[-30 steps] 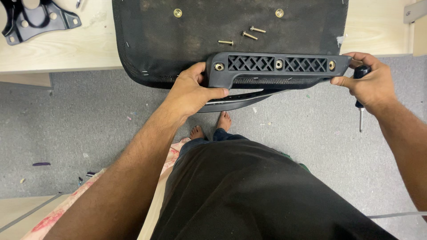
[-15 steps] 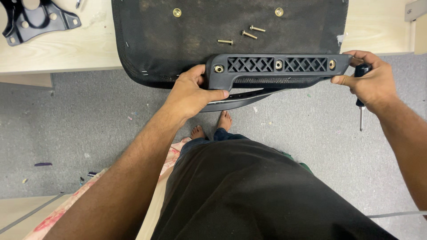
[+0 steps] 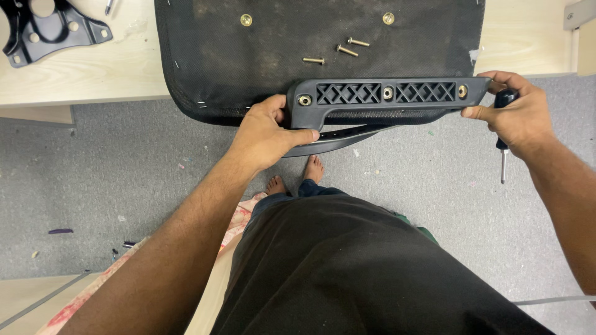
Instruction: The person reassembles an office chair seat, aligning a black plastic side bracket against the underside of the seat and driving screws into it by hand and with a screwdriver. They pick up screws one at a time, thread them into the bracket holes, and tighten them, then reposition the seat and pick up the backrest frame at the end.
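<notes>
- Hardly anything has been shifted since the earlier frames: the black plastic armrest bracket (image 3: 388, 99) is kept against the near edge of the upturned seat base (image 3: 316, 56), with both hands in nearly the same places.
- The bracket's left end is clasped by the left hand (image 3: 268, 133), thumb laid along its front face.
- Its right end is pinched by the right hand (image 3: 518, 118), within which a screwdriver (image 3: 504, 133) is also held, shaft hanging downward.
- By judgement, the aligning step is in hand: three holes in the bracket are seen to carry fittings, while three loose brass screws (image 3: 338, 51) lie on the seat fabric just beyond.
- A next move would likely call for one hand to be freed for a screw while the bracket is kept steady by the other.
- The seat overhangs the edge of the pale wooden table (image 3: 93, 74); the bracket sits over open floor, so a slip would let it drop.
- Room is open to the right; a black metal plate (image 3: 43, 28) lies well apart at the far left.
</notes>
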